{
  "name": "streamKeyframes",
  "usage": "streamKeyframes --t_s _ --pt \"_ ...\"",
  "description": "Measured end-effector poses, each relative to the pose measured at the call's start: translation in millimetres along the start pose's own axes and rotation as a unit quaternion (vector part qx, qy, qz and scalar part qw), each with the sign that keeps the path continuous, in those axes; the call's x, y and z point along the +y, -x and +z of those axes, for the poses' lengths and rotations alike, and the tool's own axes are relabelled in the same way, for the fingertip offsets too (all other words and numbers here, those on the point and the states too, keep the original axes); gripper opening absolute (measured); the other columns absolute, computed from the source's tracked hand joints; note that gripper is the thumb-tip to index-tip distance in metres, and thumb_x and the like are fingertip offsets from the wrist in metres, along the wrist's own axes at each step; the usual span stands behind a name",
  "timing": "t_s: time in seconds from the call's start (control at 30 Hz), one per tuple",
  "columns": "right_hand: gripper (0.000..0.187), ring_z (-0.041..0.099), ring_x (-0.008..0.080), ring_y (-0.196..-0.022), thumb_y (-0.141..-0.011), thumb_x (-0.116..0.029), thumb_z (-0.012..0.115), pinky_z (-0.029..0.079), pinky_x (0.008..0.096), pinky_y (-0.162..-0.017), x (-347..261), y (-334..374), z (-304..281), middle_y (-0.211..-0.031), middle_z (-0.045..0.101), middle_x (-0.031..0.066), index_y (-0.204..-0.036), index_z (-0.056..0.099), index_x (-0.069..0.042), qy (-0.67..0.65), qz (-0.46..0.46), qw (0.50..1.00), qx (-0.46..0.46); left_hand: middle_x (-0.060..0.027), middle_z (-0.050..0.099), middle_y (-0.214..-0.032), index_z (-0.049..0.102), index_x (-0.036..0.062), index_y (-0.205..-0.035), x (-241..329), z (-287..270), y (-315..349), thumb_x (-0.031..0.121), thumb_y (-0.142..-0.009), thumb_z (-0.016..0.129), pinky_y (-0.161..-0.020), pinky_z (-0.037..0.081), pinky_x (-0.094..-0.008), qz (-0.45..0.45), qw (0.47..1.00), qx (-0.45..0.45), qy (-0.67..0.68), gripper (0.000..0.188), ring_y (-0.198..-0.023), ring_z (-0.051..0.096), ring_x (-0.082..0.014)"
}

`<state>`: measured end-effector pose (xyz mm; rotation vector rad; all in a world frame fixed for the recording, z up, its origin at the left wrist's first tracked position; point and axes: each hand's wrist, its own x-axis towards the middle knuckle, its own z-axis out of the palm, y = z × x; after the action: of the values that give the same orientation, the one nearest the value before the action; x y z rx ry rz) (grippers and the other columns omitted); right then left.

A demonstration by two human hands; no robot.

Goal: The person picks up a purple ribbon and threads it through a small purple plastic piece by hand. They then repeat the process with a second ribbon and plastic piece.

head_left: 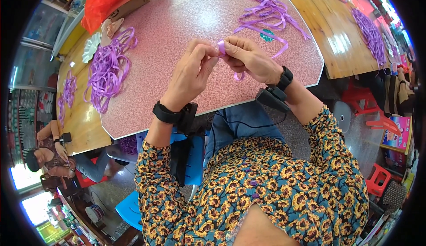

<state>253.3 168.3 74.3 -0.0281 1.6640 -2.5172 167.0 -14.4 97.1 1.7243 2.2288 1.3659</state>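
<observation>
Over the pink speckled table (pixel 155 91), both of my hands meet at a shiny purple ribbon (pixel 222 47). My right hand (pixel 253 59) pinches it between thumb and forefinger, where it bends into a small loop. Close against it, my left hand (pixel 190 71) has thumb and fingers pressed together at the ribbon's edge; its fingertips partly hide what they grip. A short curl of ribbon (pixel 239 76) shows below my right hand. Just beyond that hand lies a loose heap of purple ribbons (pixel 270 12), one strand trailing past a round teal piece (pixel 267 35).
A large purple ribbon pile (pixel 106 71) lies at the table's left edge. Behind it are a red plastic bag (pixel 104 2) and a cardboard box (pixel 131 4). More ribbon (pixel 369 33) lies on the wooden table at right. Another person (pixel 55 150) sits at far left.
</observation>
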Motion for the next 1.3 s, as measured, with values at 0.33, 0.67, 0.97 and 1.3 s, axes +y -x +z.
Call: streamKeyframes --t_s 0.33,0.67,0.97,1.3 --pt "0.02 0.052 0.0003 -0.067 -0.095 -0.019 0.065 0.042 0.018 -0.053 11.2 -4.2 1.1 -0.082 0.065 -0.0029 -0.107 0.067 -0.003 0.229 -0.144 0.959 0.084 -0.0131 0.053 -0.088 0.054 -0.0009 -0.098 -6.5 1.0 -1.6 0.003 -0.091 0.058 -0.067 0.046 -0.0334 -0.08 0.997 0.014 -0.002 0.008 -0.076 0.056 -0.025" --pt "0.018 0.056 0.0019 -0.073 -0.093 -0.012 0.066 0.045 0.0185 -0.06 13.7 -6.4 4.4 -0.085 0.066 -0.0016 -0.107 0.066 0.0 0.274 -0.129 0.944 0.129 -0.0107 0.06 -0.092 0.056 0.0001 -0.103 -2.1 7.3 3.7 0.01 -0.094 0.06 -0.07 0.05 -0.0311 -0.174 0.977 0.06 0.108 0.014 -0.078 0.061 -0.0182" --pt "0.016 0.048 0.0008 -0.062 -0.094 -0.019 0.066 0.038 0.0175 -0.051 2.0 -3.6 8.0 -0.077 0.059 -0.0038 -0.099 0.066 -0.004 0.145 -0.031 0.985 0.09 -0.0046 0.06 -0.09 0.053 0.0005 -0.108 -7.5 6.7 3.7 0.006 -0.095 0.06 -0.071 0.051 -0.0235 -0.194 0.943 0.085 0.258 0.015 -0.078 0.06 -0.0097" --pt "0.013 0.033 -0.0018 -0.054 -0.093 -0.021 0.066 0.026 0.0166 -0.047 4.1 -2.8 2.1 -0.066 0.042 -0.0112 -0.098 0.066 -0.009 -0.184 0.042 0.982 -0.009 -0.0029 0.059 -0.088 0.054 0.0004 -0.108 3.8 7.0 2.5 0.003 -0.096 0.057 -0.072 0.051 -0.0236 -0.14 0.962 0.068 0.226 0.013 -0.077 0.06 -0.0101"
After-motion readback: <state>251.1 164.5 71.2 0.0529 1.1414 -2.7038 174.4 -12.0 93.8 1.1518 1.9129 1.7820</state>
